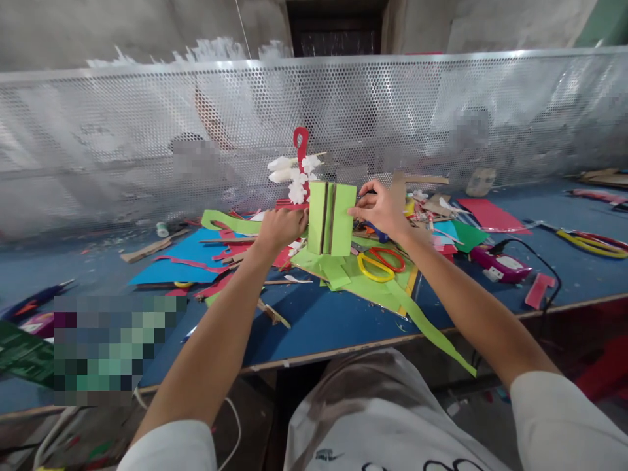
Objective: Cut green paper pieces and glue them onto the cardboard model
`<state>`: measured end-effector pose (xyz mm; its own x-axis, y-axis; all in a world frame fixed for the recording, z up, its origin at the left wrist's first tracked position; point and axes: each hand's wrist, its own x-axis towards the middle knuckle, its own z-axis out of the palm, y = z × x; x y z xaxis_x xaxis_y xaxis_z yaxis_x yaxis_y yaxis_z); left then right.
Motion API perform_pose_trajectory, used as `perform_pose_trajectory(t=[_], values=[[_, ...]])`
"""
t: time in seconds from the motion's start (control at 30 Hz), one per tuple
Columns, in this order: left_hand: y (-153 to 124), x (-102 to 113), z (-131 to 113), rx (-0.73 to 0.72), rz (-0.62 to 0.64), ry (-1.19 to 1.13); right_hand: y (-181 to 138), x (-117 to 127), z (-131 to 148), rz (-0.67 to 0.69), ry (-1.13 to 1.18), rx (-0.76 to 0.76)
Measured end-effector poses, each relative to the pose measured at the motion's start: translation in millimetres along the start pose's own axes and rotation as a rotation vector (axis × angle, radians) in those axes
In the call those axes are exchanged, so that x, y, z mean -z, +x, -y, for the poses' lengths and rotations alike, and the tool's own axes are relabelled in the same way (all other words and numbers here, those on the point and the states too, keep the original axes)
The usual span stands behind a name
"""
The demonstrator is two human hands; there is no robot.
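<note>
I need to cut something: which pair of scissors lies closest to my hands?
The yellow-and-red-handled scissors on the green paper, just below your right hand. The other pair lies far right.

Both hands, left hand (pixel 280 227) and right hand (pixel 380 209), hold a green folded card (pixel 332 219) upright above the blue table (pixel 324 320).

Pixelated patch (pixel 118 347) hides table's left items; left hand (pixel 279 229) fingers hidden behind green card (pixel 332 218).

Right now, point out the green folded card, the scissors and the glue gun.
green folded card (pixel 332 219), head view, middle of its front face
scissors (pixel 381 263), head view, where the yellow and red handle loops meet
glue gun (pixel 501 265), head view, middle of its pink body
</note>
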<state>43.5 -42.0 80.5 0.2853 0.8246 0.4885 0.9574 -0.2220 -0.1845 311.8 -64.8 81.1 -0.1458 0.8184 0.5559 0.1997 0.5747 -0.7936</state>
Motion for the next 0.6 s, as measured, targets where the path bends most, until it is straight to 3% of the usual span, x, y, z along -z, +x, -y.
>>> perform_pose_trajectory(t=[0.6], values=[[0.6, 1.6, -3.7, -0.025, -0.01, -0.007, -1.4, -1.4, -1.0, -0.028, -0.08, -0.023]])
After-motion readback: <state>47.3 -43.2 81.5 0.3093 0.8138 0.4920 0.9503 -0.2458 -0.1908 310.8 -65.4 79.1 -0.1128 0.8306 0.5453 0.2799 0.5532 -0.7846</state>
